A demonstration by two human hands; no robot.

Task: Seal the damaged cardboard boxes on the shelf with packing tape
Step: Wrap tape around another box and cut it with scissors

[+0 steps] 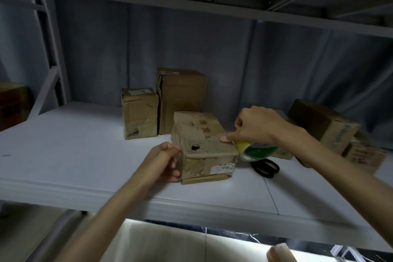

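Note:
A crumpled cardboard box (202,147) with a dark hole in its top lies near the front of the white shelf (85,155). My left hand (164,160) grips the box's left front corner, fingers curled against its side. My right hand (253,126) holds a roll of packing tape (254,151) with a green and yellow core just off the box's right edge, and its thumb presses on the box's top right edge. Whether tape is laid across the top is not clear in the dim light.
Black scissors (265,168) lie on the shelf under the tape roll. Two upright boxes (180,102) stand behind, the smaller one (139,112) torn low down. More boxes (323,125) sit at the right, one (12,104) at far left. An upper shelf (212,8) hangs overhead.

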